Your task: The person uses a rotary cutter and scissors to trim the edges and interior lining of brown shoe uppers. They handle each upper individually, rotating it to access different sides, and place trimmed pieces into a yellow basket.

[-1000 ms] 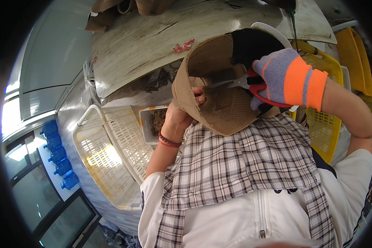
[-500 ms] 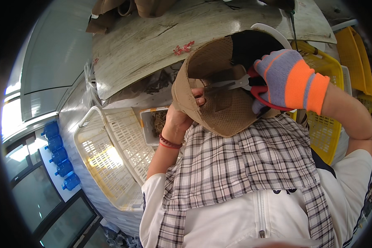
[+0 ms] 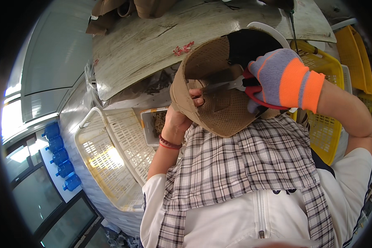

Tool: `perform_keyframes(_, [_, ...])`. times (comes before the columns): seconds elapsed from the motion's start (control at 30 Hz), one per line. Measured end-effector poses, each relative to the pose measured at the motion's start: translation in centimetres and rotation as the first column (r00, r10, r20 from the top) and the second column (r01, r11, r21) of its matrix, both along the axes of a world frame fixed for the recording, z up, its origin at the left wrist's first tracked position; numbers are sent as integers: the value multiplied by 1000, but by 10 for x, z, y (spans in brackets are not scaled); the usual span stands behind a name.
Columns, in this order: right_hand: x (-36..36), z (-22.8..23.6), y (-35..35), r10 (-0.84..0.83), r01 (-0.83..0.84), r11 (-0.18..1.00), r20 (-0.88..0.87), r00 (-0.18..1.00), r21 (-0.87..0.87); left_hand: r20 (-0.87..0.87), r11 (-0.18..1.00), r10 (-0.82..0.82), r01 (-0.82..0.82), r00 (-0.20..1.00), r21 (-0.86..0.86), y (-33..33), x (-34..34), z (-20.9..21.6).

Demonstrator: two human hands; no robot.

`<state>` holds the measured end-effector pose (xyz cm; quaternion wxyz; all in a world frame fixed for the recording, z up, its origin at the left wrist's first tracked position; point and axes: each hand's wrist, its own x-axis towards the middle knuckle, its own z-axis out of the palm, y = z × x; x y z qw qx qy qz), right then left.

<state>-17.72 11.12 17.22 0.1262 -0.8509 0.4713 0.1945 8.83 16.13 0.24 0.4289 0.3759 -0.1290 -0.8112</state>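
My left hand [image 3: 180,120], bare with a red bracelet at its wrist, grips the left edge of a brown cap-shaped mesh fabric piece [image 3: 219,118]. Its fingertips show inside the opening. The piece has a black panel at the upper right and a curved white edge behind that. Scissors [image 3: 252,89] with red handles are in my right hand [image 3: 279,78], which wears a grey and orange knit glove. Their blades reach inside the fabric piece toward my left fingertips; I cannot tell whether the tips touch the fabric.
A worn pale table [image 3: 144,58] stands ahead, with brown fabric pieces [image 3: 153,7] at its far edge. White plastic baskets [image 3: 99,136] and a small bin of scraps [image 3: 148,128] are at left. Yellow baskets [image 3: 339,82] stand at right. Blue water jugs [image 3: 58,156] line the far left.
The scissors and my right hand have shifted slightly left, deeper toward my left fingertips. The fabric piece has moved a little left too. My left hand keeps its grip.
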Motion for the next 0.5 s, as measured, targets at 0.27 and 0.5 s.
perform_keyframes(0.27, [1,-2,-2,21,-20,1000,-40,999,24,18,999,-30,30,999,-24,2,-2,4])
perform_keyframes(0.5, [-3,16,-13,-22,35,994,-124,992,102,67,990,-97,103,993,-95,-4,-3,8])
